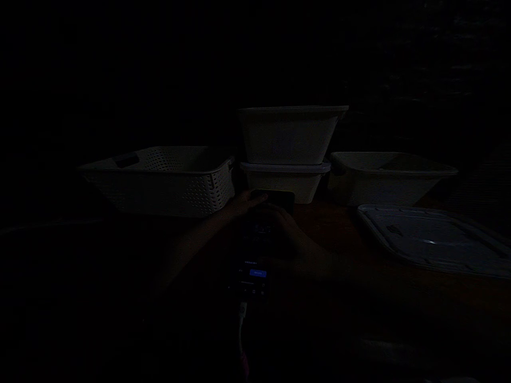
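The view is very dark. A dark, flat object with rounded corners and a thin yellowish upper edge point(285, 199) stands upright in front of the stacked boxes; its kind cannot be made out. My left hand point(245, 202) is closed at its left side, the thumb across it. In front of it, my right hand point(281, 217) bends its fingers toward the left one; shadow hides whether they grip. Nearer to me is a phone point(251, 284) with a dim lit screen and a blue button. A white charging cable point(242, 311) runs from its near end.
A perforated basket point(159, 189) stands left. In the middle, an upper pale box point(287, 135) rests on a lower lidded box point(307, 186). At right are an open pale tub point(387, 186) and a flat lid point(431, 236) on the reddish-brown table point(327, 226).
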A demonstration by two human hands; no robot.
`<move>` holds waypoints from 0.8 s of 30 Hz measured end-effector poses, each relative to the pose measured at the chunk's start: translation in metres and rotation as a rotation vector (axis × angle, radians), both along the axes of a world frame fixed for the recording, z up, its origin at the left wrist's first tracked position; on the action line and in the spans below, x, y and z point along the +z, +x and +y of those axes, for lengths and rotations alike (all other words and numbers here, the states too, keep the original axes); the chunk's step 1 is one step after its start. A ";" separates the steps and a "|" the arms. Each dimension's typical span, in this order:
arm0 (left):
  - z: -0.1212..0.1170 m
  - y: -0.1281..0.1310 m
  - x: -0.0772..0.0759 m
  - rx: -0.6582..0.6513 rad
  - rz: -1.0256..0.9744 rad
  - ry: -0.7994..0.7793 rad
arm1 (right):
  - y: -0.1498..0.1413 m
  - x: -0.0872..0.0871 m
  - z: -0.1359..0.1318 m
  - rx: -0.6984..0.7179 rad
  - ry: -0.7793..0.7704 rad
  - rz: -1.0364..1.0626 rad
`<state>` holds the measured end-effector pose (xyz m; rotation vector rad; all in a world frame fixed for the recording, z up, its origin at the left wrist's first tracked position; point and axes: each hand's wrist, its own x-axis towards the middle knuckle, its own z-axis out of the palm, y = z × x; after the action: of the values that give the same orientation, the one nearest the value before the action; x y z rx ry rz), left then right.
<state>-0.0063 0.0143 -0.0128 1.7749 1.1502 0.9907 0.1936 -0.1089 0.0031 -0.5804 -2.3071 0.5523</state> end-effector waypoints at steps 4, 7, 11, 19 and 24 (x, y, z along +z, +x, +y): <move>-0.001 0.000 0.001 -0.025 -0.024 0.023 | -0.005 0.000 0.002 0.010 0.052 -0.062; -0.001 0.001 0.000 -0.035 -0.037 0.016 | -0.005 -0.002 0.002 0.008 0.085 -0.099; -0.001 0.001 -0.001 -0.044 -0.059 0.019 | -0.002 0.000 0.001 -0.004 0.063 -0.080; -0.006 0.003 0.000 -0.027 -0.056 -0.028 | 0.003 -0.005 0.012 -0.098 0.097 -0.053; -0.007 0.004 0.001 0.007 -0.015 -0.010 | 0.005 -0.007 0.011 -0.118 0.120 -0.039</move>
<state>-0.0024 0.0068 -0.0119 1.7537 1.1510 0.9987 0.1981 -0.0983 -0.0040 -0.6689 -2.3066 0.3474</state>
